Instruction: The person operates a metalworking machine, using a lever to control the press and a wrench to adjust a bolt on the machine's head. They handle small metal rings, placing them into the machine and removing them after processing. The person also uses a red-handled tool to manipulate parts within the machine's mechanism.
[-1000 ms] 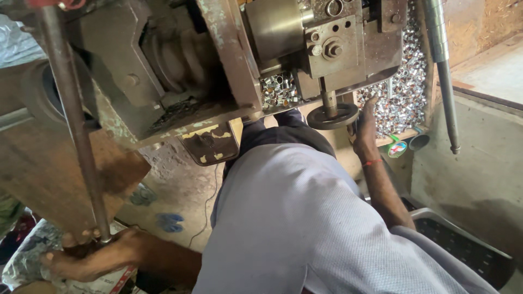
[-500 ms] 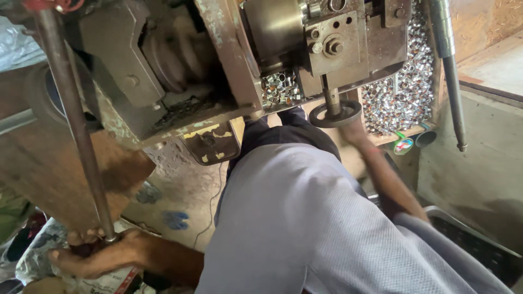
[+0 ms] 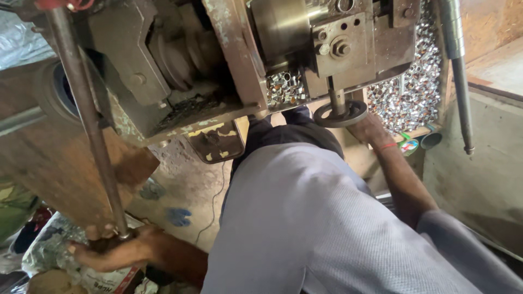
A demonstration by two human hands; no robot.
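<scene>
Steel and rust fill the head view: a worn lathe-like machine (image 3: pixel 180 81) hangs across the top of the frame, with the person's grey-shirted torso (image 3: pixel 327 228) below it.

Left hand (image 3: pixel 109 251) sits low at the left edge, its fingers (image 3: pixel 81 249) curled round the bottom end of a long steel lever rod (image 3: pixel 84 120). The grasp is closed on the rod, thumb side toward the camera. From the grasp the rod runs straight up and slightly left to a red fitting (image 3: pixel 57 4) at the top edge. Just beyond the fist is a slab of brown rusted plate (image 3: pixel 54 163); under the fist lie crumpled plastic bags (image 3: pixel 49 256).

Right hand (image 3: pixel 370 129) is stretched forward with a red thread on the wrist (image 3: pixel 388 146). It lies against the near rim of a small dark handwheel (image 3: pixel 340 114), touching it from below and to the right. Whether the fingers are wrapped round the rim or only resting on it cannot be told, as they are hidden behind the wheel. Directly above that hand, the wheel's short shaft goes up into a grey block (image 3: pixel 343 46) with bolts. Beyond and to the right of the hand lies a heap of small shiny metal rings (image 3: pixel 414 92). Further right of the hand, well apart, a second steel rod (image 3: pixel 460 81) hangs down.
</scene>
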